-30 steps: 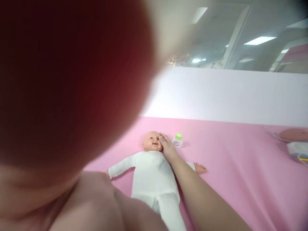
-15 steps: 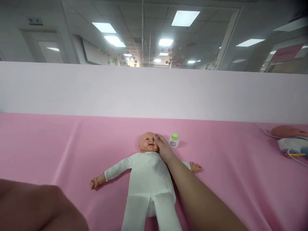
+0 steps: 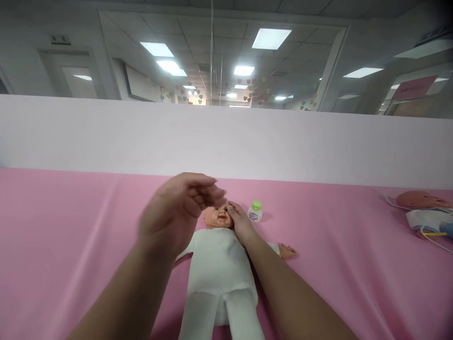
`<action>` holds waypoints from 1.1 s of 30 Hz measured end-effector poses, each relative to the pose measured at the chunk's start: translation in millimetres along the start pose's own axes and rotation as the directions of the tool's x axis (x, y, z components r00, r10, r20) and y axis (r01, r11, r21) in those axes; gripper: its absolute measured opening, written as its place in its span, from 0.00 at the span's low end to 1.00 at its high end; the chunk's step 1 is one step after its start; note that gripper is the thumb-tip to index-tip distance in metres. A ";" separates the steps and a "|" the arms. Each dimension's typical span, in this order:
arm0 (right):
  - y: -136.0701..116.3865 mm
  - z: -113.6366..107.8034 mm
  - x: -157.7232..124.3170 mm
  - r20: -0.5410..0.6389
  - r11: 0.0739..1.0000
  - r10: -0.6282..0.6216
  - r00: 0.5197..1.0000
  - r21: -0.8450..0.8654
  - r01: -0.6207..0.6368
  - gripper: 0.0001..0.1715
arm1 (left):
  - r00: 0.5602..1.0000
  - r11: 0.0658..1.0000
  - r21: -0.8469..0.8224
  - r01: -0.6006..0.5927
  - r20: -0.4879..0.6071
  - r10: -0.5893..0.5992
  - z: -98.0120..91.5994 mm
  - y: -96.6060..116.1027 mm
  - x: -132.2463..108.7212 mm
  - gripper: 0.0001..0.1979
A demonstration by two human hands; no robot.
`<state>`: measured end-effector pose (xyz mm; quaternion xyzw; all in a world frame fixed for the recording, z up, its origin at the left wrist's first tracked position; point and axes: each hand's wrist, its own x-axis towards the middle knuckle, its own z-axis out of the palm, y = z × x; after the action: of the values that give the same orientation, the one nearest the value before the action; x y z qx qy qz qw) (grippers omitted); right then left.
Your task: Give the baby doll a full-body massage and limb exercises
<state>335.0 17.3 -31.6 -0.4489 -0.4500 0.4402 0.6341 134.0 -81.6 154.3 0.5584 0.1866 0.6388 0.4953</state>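
A baby doll (image 3: 221,259) in a white suit lies on its back on a pink cover (image 3: 339,255), arms spread. Against the side of its face at the right rests my right hand (image 3: 242,222), its fingers laid flat along the cheek. My left hand (image 3: 177,208) is raised in front of the doll's head, palm turned right and fingers loosely bent, with nothing in it. It hides the top of the head and part of the doll's arm on the left. Just beyond my right hand stands a small clear bottle (image 3: 255,213) with a green cap.
A second doll (image 3: 419,200) lies at the far right edge with white cloth, thin tubing and a yellow strip about it. Behind the pink cover rises a white panel (image 3: 226,141), topped by glass (image 3: 300,61) with a room and ceiling lights visible in it.
My left hand has come up from the lower left corner to the doll's head. The right hand stays on the doll's cheek. The view has tipped slightly upward.
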 end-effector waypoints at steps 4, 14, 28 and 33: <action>3.8 -0.5 2.4 0.004 1.000 -0.007 1.000 0.012 0.007 0.33 | 0.981 0.915 0.366 0.173 -0.144 -0.128 -14.3 -63.5 17.5 0.09; 8.7 -0.3 6.9 -0.006 1.000 -0.022 1.000 0.021 0.022 0.30 | 0.902 0.881 0.212 0.423 -0.187 -0.389 -65.3 -179.5 15.8 0.26; -17.1 7.1 -10.2 0.016 0.994 -0.087 0.996 -0.060 0.088 0.26 | 0.893 0.873 0.190 0.449 -0.134 -0.430 -58.9 -172.9 10.6 0.29; -18.6 10.6 -11.7 0.012 0.993 -0.064 0.998 -0.099 0.064 0.28 | 0.894 0.871 0.214 0.443 -0.170 -0.414 -55.9 -173.9 11.7 0.30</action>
<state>325.2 4.0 -13.6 -0.4634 -0.4883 0.3987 0.6228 158.9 22.3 5.7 0.5212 0.4130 0.5166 0.5394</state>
